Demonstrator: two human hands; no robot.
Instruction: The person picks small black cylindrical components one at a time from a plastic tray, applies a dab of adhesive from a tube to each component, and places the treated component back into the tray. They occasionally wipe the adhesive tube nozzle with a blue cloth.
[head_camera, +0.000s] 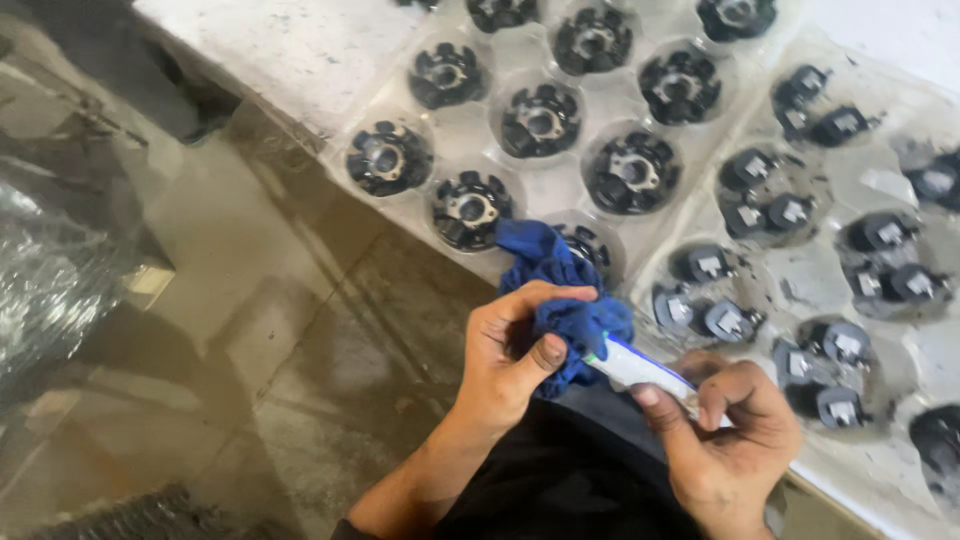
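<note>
A small white tube (640, 365) sits at lower centre of the frame, its nozzle end pressed into a bunched blue cloth (562, 290). The left hand (510, 355) is clamped around the cloth, thumb over the soft folds; the right hand (725, 440) pinches the tube's tail between thumb and fingers. I judge the work to be at an early stage: the cloth is at the tube, and no part is in hand. Beyond, across the upper right, clear moulded plastic trays (470, 130) hold round black toothed parts (388, 157) with metal hubs, and smaller dark capped parts (700, 265). A stained concrete floor (260, 330) fills the left.
</note>
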